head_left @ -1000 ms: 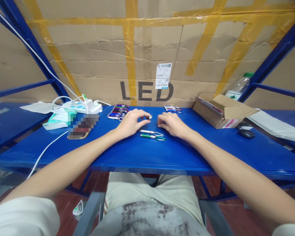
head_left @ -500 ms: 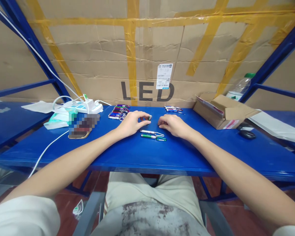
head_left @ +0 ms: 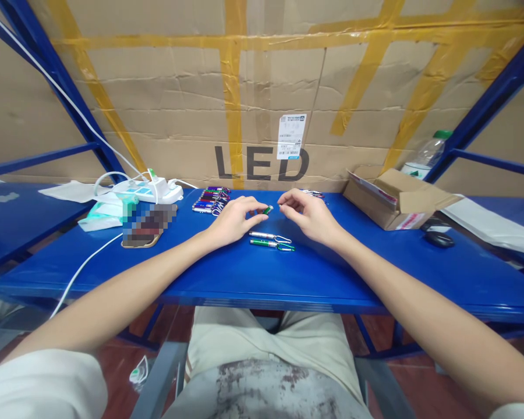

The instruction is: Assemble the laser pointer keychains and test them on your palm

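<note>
My left hand [head_left: 238,221] is closed in a pinch on a small green keychain flashlight [head_left: 268,210], whose silvery end points to the right; the rest of it is hidden by the fingers. Facing it, my right hand [head_left: 308,213] pinches thumb and forefinger together at a tiny dark thing too small to name, a little apart from the flashlight. Just below the hands lie a silver keychain flashlight [head_left: 262,235] and a green keychain flashlight [head_left: 263,242], side by side, their carabiner clips to the right.
Several coloured flashlights [head_left: 205,201] lie in a row behind my left hand. More flashlights [head_left: 312,192] are partly hidden behind my right hand. An open cardboard box [head_left: 375,201] and a black mouse [head_left: 439,238] are at right; a phone [head_left: 146,227] and a power strip [head_left: 142,191] at left.
My right hand has risen slightly, moved away from the table, and now pinches a tiny dark thing. The flashlight in my left hand has tilted, showing more of its green body.
</note>
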Demonstrator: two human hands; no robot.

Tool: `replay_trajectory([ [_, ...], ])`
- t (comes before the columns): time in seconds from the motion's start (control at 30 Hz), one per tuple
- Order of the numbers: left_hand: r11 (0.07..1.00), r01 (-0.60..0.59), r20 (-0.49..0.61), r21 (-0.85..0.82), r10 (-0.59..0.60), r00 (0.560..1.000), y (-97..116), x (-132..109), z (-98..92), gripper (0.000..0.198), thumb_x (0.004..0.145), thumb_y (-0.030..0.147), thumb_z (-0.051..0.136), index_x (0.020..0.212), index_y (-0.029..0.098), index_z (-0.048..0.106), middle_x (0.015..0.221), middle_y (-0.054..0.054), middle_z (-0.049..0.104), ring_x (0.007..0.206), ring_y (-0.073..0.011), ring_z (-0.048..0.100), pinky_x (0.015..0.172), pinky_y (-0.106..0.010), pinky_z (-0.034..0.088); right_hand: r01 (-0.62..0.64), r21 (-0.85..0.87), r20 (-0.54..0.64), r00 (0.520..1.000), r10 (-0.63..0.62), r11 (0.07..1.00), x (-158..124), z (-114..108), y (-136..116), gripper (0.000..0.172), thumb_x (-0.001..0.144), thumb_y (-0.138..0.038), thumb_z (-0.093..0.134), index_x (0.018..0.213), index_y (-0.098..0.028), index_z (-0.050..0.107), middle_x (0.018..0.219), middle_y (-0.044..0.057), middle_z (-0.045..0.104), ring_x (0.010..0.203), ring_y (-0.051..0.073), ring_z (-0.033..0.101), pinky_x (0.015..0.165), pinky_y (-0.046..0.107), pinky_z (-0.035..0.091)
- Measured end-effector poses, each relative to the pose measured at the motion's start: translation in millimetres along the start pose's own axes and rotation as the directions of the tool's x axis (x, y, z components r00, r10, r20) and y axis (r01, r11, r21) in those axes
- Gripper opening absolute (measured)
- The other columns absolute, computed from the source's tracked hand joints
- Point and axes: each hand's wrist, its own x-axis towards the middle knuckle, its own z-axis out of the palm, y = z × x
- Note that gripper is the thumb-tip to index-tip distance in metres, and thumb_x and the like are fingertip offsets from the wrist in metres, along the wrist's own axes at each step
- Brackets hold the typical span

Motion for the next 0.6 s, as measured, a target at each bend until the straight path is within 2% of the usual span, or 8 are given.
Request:
replay_trajectory([
  [0.23,1.000,-0.013,0.012,-0.010,0.013,1.000,3.7,0.0,-0.9,0.026,0.105,0.040,0.071,0.119,0.021,0.083,0.107,-0.008,0.080,0.098,-0.0243,0.070,0.095,-0.040,0.054,0.050,0.066,0.048,0.997,-0.053,0.997,-3.6,3.2,-5.0,0.016,0.102,-0.038,0.065,0.108,-0.024,0.069,0.104,0.006,0.078,0.095,0.024,0.072,0.089,0.040,0.058],
  [0.6,0.999,-0.033,0.022,-0.009,0.033,0.999,6.6,-0.2,-1.8,0.024,0.106,0.041,0.072,0.117,0.023,0.082,0.107,-0.007,0.080,0.096,-0.0239,0.069,0.093,-0.040,0.052,0.036,0.046,0.040,0.998,-0.037,0.998,-4.0,5.3,-6.9,0.020,0.101,-0.044,0.070,0.104,-0.024,0.071,0.101,0.006,0.079,0.090,0.024,0.071,0.085,0.040,0.057],
])
